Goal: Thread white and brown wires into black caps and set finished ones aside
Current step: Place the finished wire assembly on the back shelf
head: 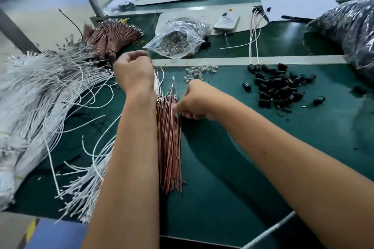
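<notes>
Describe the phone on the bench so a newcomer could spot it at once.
Start at the green bench and look past its pale dividing strip to the far section. There, the white phone lies flat on a pale mat, right of a clear plastic bag. It is the only smooth, rectangular slab among bags and wires.

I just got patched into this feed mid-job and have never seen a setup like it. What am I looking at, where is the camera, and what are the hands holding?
There is no machine here: a person works with bare hands, and the single picture comes from a camera worn on the head, looking down at a green bench. The left hand is raised and pinches thin white wires. The right hand reaches into the loose brown wires lying between the arms, fingers curled at their tips. A big heap of white wires lies to the left, a tied brown bundle behind it. The black caps sit in a pile to the right, small clear parts beside them.
</notes>
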A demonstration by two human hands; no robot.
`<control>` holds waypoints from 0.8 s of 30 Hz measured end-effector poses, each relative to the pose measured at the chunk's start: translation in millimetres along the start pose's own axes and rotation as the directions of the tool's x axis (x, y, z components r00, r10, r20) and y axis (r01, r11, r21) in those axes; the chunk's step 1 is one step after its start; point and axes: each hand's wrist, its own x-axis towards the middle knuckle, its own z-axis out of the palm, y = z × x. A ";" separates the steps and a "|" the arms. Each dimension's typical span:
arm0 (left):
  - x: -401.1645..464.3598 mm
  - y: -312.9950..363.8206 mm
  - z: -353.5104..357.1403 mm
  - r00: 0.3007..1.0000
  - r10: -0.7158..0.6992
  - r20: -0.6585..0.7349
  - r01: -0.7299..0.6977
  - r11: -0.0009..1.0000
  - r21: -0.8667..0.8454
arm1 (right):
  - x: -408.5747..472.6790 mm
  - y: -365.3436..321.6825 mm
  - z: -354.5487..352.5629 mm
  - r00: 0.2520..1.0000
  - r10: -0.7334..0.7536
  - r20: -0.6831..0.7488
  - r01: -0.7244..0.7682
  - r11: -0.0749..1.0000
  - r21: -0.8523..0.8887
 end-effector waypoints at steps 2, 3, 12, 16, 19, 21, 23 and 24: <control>-2.9 -0.2 0.9 1.000 -0.001 0.000 0.001 1.000 -0.008 | -1.3 3.8 -6.6 1.000 -0.012 -0.017 0.013 0.998 0.056; -4.9 -0.1 1.1 1.000 0.002 0.009 -0.002 1.000 -0.013 | -1.3 5.3 -11.8 0.999 -0.032 -0.027 0.035 0.993 0.110; -68.2 -20.9 47.0 0.700 -0.164 0.695 0.131 0.986 0.100 | -9.0 59.7 -111.4 0.805 -0.038 -0.592 0.427 0.730 0.534; -102.6 -39.0 78.1 0.616 -0.156 0.772 0.171 0.983 0.063 | -27.9 96.1 -131.3 0.758 0.024 -0.652 0.504 0.613 0.609; -114.8 -47.2 91.4 0.607 -0.152 0.780 0.187 0.981 0.046 | -41.4 114.1 -128.0 0.826 -0.011 -0.563 0.441 0.634 0.635; -118.5 -52.6 93.6 0.599 -0.140 0.789 0.191 0.981 0.030 | -46.7 122.1 -123.0 0.844 -0.017 -0.535 0.406 0.672 0.619; -116.9 -58.6 91.0 0.613 -0.083 0.786 0.161 0.987 -0.022 | -50.9 127.2 -120.2 0.819 -0.004 -0.574 0.435 0.656 0.616; -114.5 -61.1 89.1 0.630 -0.036 0.776 0.121 0.991 -0.052 | -52.9 129.2 -120.0 0.797 0.004 -0.603 0.465 0.633 0.619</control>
